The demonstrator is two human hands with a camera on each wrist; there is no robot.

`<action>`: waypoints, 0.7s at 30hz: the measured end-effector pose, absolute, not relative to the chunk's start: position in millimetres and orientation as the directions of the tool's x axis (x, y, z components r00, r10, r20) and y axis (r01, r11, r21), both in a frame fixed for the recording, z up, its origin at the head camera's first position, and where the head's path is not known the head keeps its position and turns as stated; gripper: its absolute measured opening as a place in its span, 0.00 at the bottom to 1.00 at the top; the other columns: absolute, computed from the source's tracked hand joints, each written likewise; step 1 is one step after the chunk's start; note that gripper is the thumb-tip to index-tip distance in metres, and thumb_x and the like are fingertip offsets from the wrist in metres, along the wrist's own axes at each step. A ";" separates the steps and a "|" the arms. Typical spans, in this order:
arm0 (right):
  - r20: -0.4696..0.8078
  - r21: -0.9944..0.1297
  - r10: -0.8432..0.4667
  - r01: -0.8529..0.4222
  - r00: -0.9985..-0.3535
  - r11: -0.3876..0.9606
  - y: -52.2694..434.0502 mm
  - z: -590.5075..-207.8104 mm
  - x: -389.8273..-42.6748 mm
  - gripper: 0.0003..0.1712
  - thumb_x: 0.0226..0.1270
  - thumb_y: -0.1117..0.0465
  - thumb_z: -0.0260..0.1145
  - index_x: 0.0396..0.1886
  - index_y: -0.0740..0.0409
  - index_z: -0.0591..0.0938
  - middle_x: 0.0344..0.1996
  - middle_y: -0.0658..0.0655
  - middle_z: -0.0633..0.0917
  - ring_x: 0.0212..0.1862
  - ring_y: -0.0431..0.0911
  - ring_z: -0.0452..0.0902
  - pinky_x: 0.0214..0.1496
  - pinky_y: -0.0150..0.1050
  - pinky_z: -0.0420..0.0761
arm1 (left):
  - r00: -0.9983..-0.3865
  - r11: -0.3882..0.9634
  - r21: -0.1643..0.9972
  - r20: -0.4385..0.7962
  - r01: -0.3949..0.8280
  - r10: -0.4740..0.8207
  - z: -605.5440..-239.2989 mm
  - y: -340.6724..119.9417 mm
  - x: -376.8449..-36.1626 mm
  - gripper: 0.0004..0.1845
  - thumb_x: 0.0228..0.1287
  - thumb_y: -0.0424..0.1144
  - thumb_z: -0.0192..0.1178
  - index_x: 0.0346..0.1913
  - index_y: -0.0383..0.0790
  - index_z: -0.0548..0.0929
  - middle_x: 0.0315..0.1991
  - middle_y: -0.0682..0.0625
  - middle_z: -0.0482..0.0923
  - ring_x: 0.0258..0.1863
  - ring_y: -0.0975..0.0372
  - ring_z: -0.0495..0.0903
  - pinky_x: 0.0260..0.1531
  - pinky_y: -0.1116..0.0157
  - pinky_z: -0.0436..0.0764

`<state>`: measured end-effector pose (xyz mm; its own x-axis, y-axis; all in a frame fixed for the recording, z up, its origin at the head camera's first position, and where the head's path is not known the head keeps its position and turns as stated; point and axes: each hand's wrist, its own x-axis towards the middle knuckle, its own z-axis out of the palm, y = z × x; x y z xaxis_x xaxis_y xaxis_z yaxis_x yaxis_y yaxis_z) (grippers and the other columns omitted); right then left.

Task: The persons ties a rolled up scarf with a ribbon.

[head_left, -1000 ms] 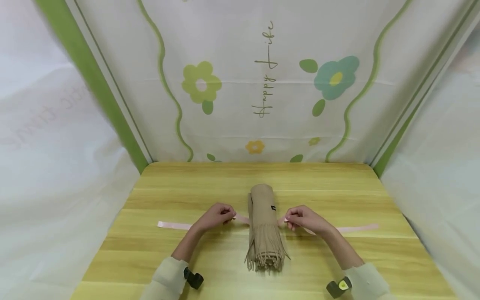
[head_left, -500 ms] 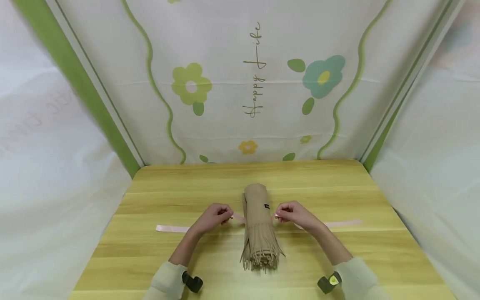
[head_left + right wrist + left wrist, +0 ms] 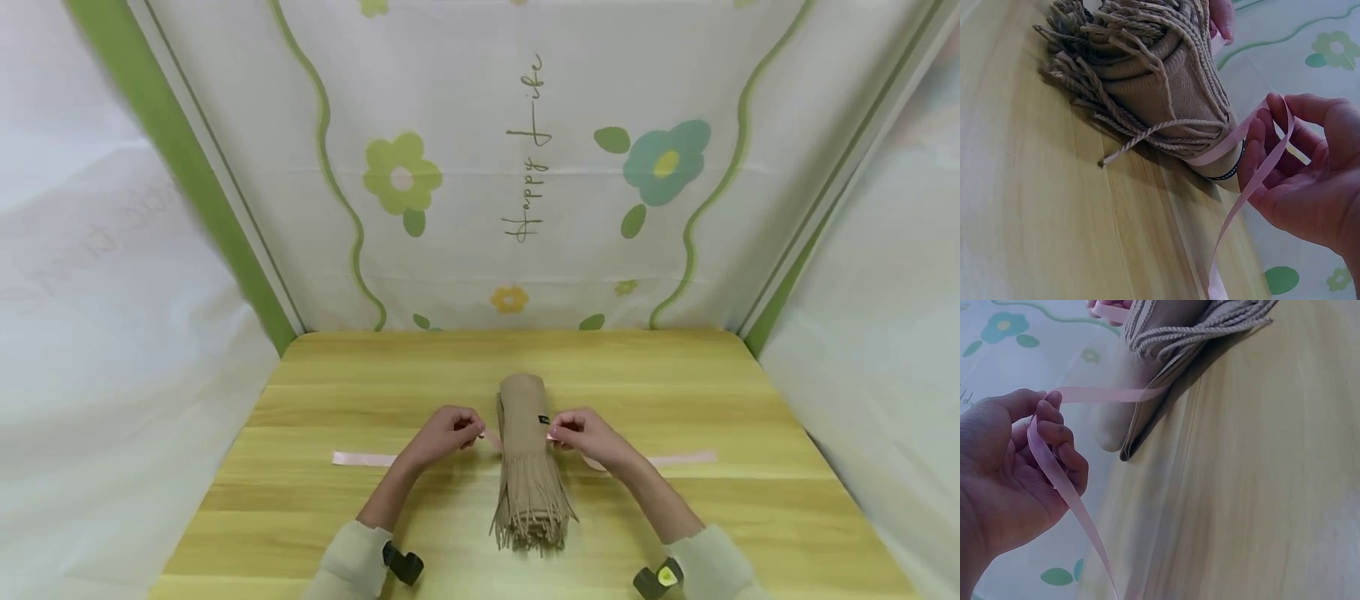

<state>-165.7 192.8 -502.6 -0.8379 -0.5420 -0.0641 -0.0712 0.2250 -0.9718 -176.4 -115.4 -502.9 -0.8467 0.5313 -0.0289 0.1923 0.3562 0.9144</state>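
A rolled beige scarf (image 3: 527,433) with a fringe at its near end lies in the middle of the wooden table (image 3: 375,500). A thin pink ribbon (image 3: 360,458) runs under it from left to right. My left hand (image 3: 444,433) pinches the ribbon (image 3: 1054,469) just left of the roll (image 3: 1166,337). My right hand (image 3: 588,433) pinches the ribbon (image 3: 1254,181) just right of the roll (image 3: 1160,81). Both ribbon ends are lifted against the scarf's sides, and the loose tails lie flat on the table.
A flowered cloth backdrop (image 3: 525,167) rises right behind the table's far edge, and white sheets hang at both sides. Bare wood surrounds the scarf on every side.
Both hands have drawn in closer to the scarf with the ribbon, and its loose tails have slid inward along the table.
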 end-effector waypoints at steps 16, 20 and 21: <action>-0.074 -0.971 -0.507 -0.053 -0.859 0.231 181.3 -508.5 -154.7 0.19 0.77 0.56 0.58 0.41 0.71 0.82 0.38 0.61 0.84 0.42 0.48 0.78 0.46 0.41 0.82 | -0.862 0.353 0.911 0.006 0.213 0.507 -498.7 -90.3 -166.2 0.13 0.75 0.35 0.55 0.35 0.29 0.82 0.22 0.39 0.74 0.20 0.69 0.66 0.23 0.72 0.69; -0.070 -0.970 -0.502 -0.058 -0.862 0.234 178.5 -505.1 -161.5 0.18 0.77 0.58 0.58 0.40 0.71 0.82 0.37 0.60 0.84 0.40 0.43 0.77 0.46 0.40 0.81 | -0.850 0.342 0.910 0.022 0.235 0.526 -480.2 -85.6 -164.7 0.12 0.75 0.33 0.54 0.31 0.33 0.80 0.21 0.42 0.72 0.19 0.69 0.65 0.23 0.72 0.68; -0.067 -0.970 -0.499 -0.060 -0.864 0.234 178.3 -504.0 -164.1 0.17 0.77 0.58 0.58 0.40 0.71 0.82 0.37 0.60 0.84 0.40 0.42 0.77 0.46 0.40 0.81 | -0.847 0.334 0.913 0.024 0.236 0.532 -475.9 -85.0 -165.9 0.12 0.75 0.32 0.54 0.30 0.34 0.80 0.21 0.38 0.72 0.19 0.69 0.66 0.24 0.72 0.69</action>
